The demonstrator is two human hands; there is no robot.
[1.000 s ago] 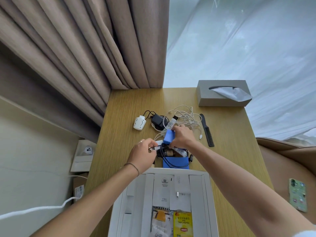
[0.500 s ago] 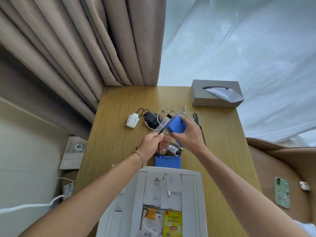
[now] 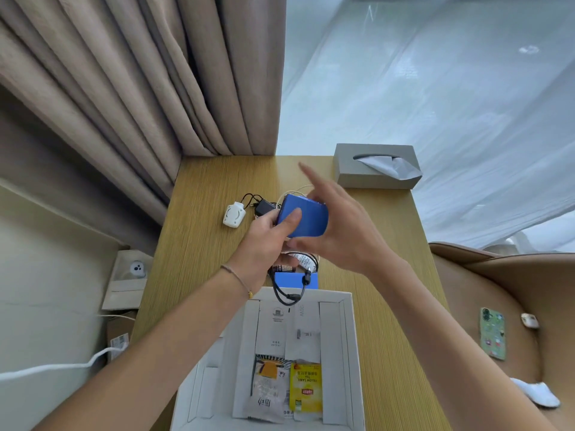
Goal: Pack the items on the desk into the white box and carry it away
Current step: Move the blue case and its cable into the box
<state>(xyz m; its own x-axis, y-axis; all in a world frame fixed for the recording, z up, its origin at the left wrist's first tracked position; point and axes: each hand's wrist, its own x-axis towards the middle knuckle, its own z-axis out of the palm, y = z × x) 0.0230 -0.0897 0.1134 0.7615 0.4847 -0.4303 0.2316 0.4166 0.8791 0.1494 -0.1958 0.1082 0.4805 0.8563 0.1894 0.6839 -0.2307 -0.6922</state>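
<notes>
A blue rounded case (image 3: 308,222) is up in the air above the desk's pile. My left hand (image 3: 264,241) grips its left end, thumb pressed on its front. My right hand (image 3: 342,231) is against its right end with fingers spread and the index finger raised. The open white box (image 3: 348,353) stands at the desk's near edge and holds a grey sachet (image 3: 267,387) and a yellow tea bag (image 3: 305,387). A black cable (image 3: 287,295) loops over the box's far rim. Left on the desk are a flat blue box (image 3: 295,279), a white round device (image 3: 234,214) and a black charger (image 3: 264,206).
A grey tissue box (image 3: 373,172) stands at the wooden desk's (image 3: 202,244) far right corner. Curtains hang behind and to the left. A tan armchair on the right carries a phone (image 3: 492,332). A white cord runs along the floor at left.
The blue case has risen from the pile. My left hand has left the cable and taken hold of the case, and my right hand's fingers have spread off it.
</notes>
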